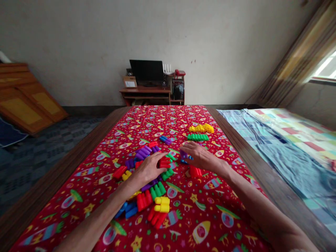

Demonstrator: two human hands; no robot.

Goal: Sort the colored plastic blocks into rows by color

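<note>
A heap of plastic blocks in red, green, yellow, blue and purple (151,189) lies on a table with a red rocket-print cloth (215,217). My left hand (149,168) rests on the heap, its fingers curled over a red block (165,162). My right hand (201,155) lies just right of it, fingers closed round a purple block (183,154) with a blue piece under it. A red block (195,171) sits under my right wrist. A yellow row (201,128) and a green row (198,137) of joined blocks lie farther back.
A loose blue-purple block (165,140) lies behind the heap. The table's wooden edge (262,168) runs along a bed with a checked sheet (286,147) on the right. A desk with a monitor (147,71) stands at the far wall. Wooden panels (26,98) lean at left.
</note>
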